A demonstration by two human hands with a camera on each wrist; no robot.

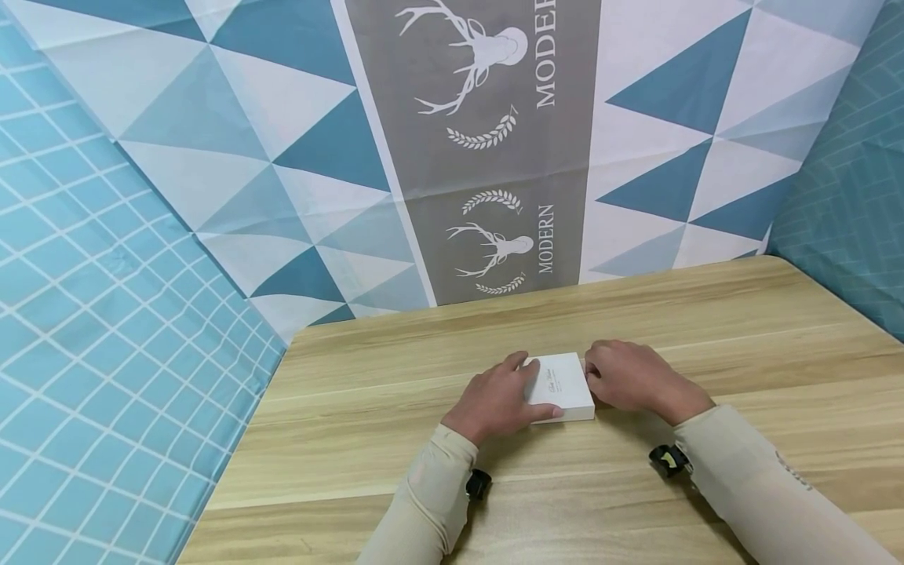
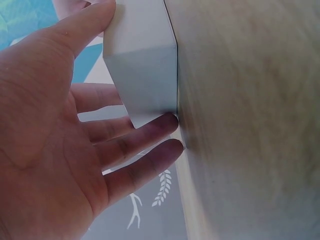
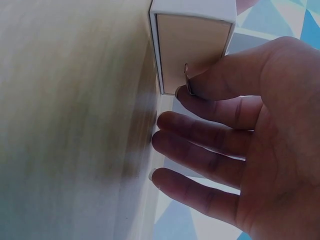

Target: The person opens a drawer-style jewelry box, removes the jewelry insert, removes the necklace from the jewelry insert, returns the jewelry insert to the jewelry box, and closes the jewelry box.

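A small flat white box (image 1: 567,383) with thin dark lettering on its lid lies on the wooden table. My left hand (image 1: 497,399) grips its left end, thumb along the near side and fingers toward the far side. At the opposite end is my right hand (image 1: 628,378). In the right wrist view, the box's tan inner drawer (image 3: 192,42) sits inside the white sleeve (image 3: 200,7). A small pull tab (image 3: 187,76) sticks out of the drawer front, and my right thumb and index finger pinch it. The other right fingers are loosely extended below.
The wood-grain table (image 1: 339,463) reaches back to a wall cloth (image 1: 494,165) with triangles and deer heads. Blue tiled-pattern cloth (image 1: 106,314) hangs at the left, and teal cloth (image 1: 840,196) at the right. Black wrist straps (image 1: 667,460) sit on both sleeves.
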